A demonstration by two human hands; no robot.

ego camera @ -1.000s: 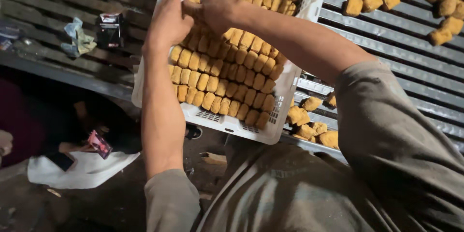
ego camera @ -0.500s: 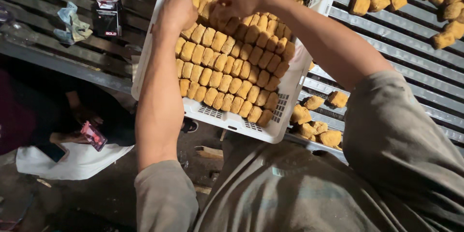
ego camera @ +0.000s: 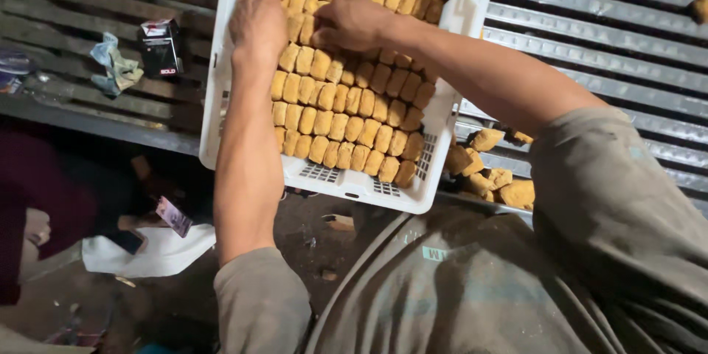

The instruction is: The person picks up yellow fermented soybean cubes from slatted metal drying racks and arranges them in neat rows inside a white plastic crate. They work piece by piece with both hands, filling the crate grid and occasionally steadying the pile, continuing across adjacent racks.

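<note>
Fried tofu blocks [ego camera: 346,114] fill the white crate [ego camera: 221,96]; your left hand [ego camera: 259,21] and right hand [ego camera: 352,22] rest curled on them, each grip's hold hidden.

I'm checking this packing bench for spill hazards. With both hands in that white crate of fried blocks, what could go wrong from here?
1. The white crate seems to overhang the slatted bench edge; pressing down near that edge might tip it to the ground.
2. The left hand and right hand work in tightly packed rows of fried blocks; a push could knock neighbours out of line.
3. The loose blocks lie at the bench edge and could roll off.
</note>
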